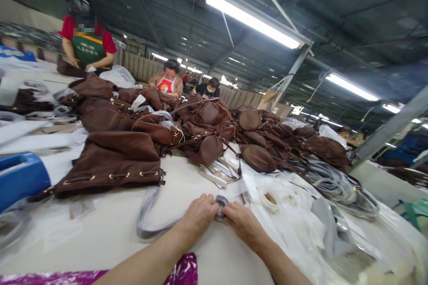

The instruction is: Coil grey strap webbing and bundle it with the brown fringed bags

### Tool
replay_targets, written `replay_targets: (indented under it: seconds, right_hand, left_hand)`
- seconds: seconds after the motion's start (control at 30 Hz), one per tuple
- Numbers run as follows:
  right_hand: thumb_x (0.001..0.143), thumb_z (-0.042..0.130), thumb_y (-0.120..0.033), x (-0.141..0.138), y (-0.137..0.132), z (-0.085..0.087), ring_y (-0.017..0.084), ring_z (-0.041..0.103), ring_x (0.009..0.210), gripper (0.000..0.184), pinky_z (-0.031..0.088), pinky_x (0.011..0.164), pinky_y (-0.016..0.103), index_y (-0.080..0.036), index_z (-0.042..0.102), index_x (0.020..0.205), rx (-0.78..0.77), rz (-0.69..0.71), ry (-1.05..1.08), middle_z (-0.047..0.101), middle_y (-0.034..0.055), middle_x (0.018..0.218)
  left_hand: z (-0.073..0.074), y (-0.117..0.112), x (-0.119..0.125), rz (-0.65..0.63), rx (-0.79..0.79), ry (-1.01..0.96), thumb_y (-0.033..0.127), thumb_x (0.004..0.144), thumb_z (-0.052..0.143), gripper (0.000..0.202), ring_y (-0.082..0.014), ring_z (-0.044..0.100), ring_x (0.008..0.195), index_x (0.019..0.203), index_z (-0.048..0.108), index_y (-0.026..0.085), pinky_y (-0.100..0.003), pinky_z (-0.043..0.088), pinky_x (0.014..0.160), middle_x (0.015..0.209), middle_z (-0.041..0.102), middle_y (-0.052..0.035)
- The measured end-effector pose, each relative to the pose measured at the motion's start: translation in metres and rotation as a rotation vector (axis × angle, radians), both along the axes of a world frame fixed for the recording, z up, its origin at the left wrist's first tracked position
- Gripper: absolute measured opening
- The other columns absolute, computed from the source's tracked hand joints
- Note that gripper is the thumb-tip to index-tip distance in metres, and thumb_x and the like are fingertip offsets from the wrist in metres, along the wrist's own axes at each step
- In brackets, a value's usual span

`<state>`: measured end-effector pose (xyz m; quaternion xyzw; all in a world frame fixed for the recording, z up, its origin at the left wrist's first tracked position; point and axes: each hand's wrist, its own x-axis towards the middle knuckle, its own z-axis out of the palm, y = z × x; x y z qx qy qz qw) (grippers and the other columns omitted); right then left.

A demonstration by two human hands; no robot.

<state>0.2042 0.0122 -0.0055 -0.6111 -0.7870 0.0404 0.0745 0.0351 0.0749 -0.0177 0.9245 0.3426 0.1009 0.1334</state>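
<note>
Purple plastic (185,271) at the near edge of the worktop (230,258). Just past it, left hand (200,211) and right hand (242,220) both have fingers closed on a small roll of grey band (220,207), pinched between them near the middle. Loose band (144,220) curves out left of the left arm; can't tell if it joins the roll, arm's in the way. Left: blue holder (23,178), then a brown bag (110,160) lying with its eyelets toward the near side. Right: white roll (272,208), bigger grey coil (334,182) further over. Card strips (214,177) in front of a long heap of brown bags (210,149). Far side: person in green apron (88,51) at left, two more people behind the heap.
</note>
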Motion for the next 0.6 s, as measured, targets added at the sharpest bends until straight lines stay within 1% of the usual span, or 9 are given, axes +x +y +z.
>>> replay_targets:
  seconds: [0.03, 0.1, 0.13, 0.2, 0.3, 0.37, 0.47, 0.53, 0.6]
  right_hand:
    - [0.082, 0.053, -0.006, -0.005, 0.0, -0.005, 0.021, 0.058, 0.084, 0.017, 0.043, 0.076, 0.029, -0.02, 0.063, 0.083, 0.018, -0.048, -0.004, 0.067, 0.0042, 0.088]
    - [0.083, 0.051, -0.005, -0.02, 0.0, -0.017, 0.023, 0.058, 0.083, 0.016, 0.042, 0.074, 0.03, -0.018, 0.06, 0.083, 0.066, -0.16, -0.024, 0.065, 0.0069, 0.087]
    - [0.085, 0.049, -0.005, -0.029, 0.001, -0.023, 0.023, 0.059, 0.082, 0.016, 0.042, 0.072, 0.031, -0.017, 0.059, 0.084, 0.089, -0.218, -0.026, 0.064, 0.0081, 0.086]
    - [0.088, 0.043, -0.005, -0.051, 0.006, -0.033, 0.023, 0.06, 0.08, 0.018, 0.041, 0.068, 0.03, -0.016, 0.058, 0.088, 0.128, -0.316, -0.012, 0.064, 0.0096, 0.086]
    - [0.091, 0.038, -0.006, -0.078, 0.02, -0.04, 0.023, 0.062, 0.08, 0.022, 0.041, 0.066, 0.029, -0.015, 0.058, 0.091, 0.162, -0.397, 0.043, 0.063, 0.0107, 0.087]
    - [0.09, 0.037, -0.005, -0.088, 0.029, -0.039, 0.024, 0.062, 0.08, 0.024, 0.041, 0.065, 0.03, -0.015, 0.058, 0.091, 0.166, -0.414, 0.094, 0.064, 0.0121, 0.086]
    - [0.088, 0.038, -0.006, -0.086, 0.034, -0.034, 0.025, 0.063, 0.084, 0.024, 0.044, 0.069, 0.031, -0.013, 0.061, 0.091, 0.137, -0.37, 0.183, 0.066, 0.0141, 0.089]
    - [0.086, 0.042, -0.007, -0.076, 0.032, -0.027, 0.022, 0.064, 0.084, 0.023, 0.046, 0.072, 0.028, -0.014, 0.063, 0.095, 0.094, -0.293, 0.244, 0.069, 0.0106, 0.092]
    - [0.083, 0.047, -0.009, -0.061, 0.027, -0.018, 0.017, 0.065, 0.072, 0.029, 0.048, 0.067, 0.026, -0.017, 0.062, 0.107, 0.042, -0.223, 0.303, 0.07, 0.0049, 0.093]
  left_hand:
    - [0.001, -0.001, 0.0, 0.032, -0.008, -0.008, 0.013, 0.094, 0.04, 0.029, -0.0235, 0.056, 0.101, 0.115, 0.059, 0.021, -0.033, 0.047, 0.086, 0.109, 0.062, -0.0087]
    - [0.003, -0.002, -0.002, 0.119, -0.027, -0.021, 0.008, 0.093, 0.035, 0.035, -0.0249, 0.057, 0.101, 0.122, 0.054, 0.017, -0.037, 0.046, 0.088, 0.109, 0.061, -0.0119]
    - [0.004, -0.002, -0.002, 0.166, -0.041, -0.024, 0.006, 0.092, 0.033, 0.036, -0.0257, 0.058, 0.101, 0.12, 0.055, 0.014, -0.038, 0.045, 0.089, 0.108, 0.061, -0.0135]
    - [0.004, -0.001, -0.004, 0.241, -0.073, -0.03, 0.005, 0.091, 0.032, 0.034, -0.0257, 0.058, 0.101, 0.109, 0.06, 0.011, -0.037, 0.045, 0.088, 0.105, 0.062, -0.0144]
    - [0.004, 0.006, -0.008, 0.296, -0.116, -0.043, 0.011, 0.092, 0.033, 0.032, -0.022, 0.06, 0.097, 0.098, 0.064, 0.014, -0.031, 0.046, 0.085, 0.101, 0.064, -0.011]
    - [0.004, 0.013, -0.011, 0.306, -0.13, -0.044, 0.016, 0.093, 0.033, 0.033, -0.0207, 0.061, 0.094, 0.094, 0.066, 0.016, -0.029, 0.047, 0.083, 0.098, 0.064, -0.0096]
    - [0.003, 0.02, -0.014, 0.304, -0.125, -0.039, 0.018, 0.092, 0.035, 0.032, -0.022, 0.061, 0.097, 0.092, 0.068, 0.017, -0.03, 0.046, 0.083, 0.098, 0.064, -0.01]
    - [0.001, 0.021, -0.014, 0.299, -0.115, -0.041, 0.019, 0.091, 0.038, 0.03, -0.0235, 0.059, 0.1, 0.095, 0.068, 0.017, -0.031, 0.046, 0.084, 0.102, 0.062, -0.0104]
    - [-0.001, 0.02, -0.013, 0.297, -0.107, -0.047, 0.019, 0.09, 0.04, 0.029, -0.0245, 0.058, 0.102, 0.098, 0.068, 0.018, -0.033, 0.046, 0.085, 0.103, 0.061, -0.0107]
